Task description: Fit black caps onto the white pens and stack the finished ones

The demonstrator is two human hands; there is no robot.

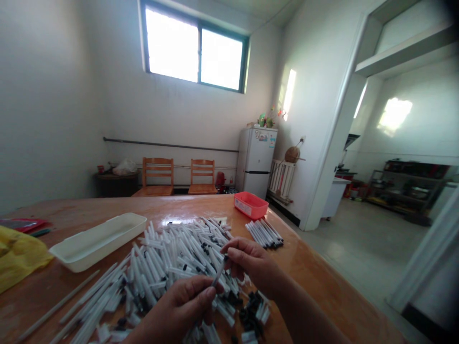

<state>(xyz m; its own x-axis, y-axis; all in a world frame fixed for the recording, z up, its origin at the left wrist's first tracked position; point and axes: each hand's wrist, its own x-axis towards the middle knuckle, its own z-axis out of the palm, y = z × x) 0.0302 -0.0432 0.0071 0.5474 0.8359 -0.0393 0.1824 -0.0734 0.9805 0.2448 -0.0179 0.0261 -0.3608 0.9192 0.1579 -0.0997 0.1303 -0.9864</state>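
My left hand (188, 298) is closed around the lower part of a slim clear pen (218, 274), which tilts up to the right. The fingertips of my right hand (251, 258) pinch at its upper end, where a small black piece shows. Whether that piece is a cap or an end plug I cannot make out. Below and behind both hands spreads a large heap of clear and white pen parts (179, 243). Small black pieces (251, 308) lie in a cluster under my right wrist. Beyond my right hand, several pens (264, 233) lie side by side, black ends toward me.
A red plastic basket (252, 206) stands near the table's far right edge. At left are a long cream tray (100, 241) and a yellow bag (21, 258). Long thin tubes (89, 301) lie front left. Two wooden chairs (158, 174) and a fridge (256, 157) stand behind the table.
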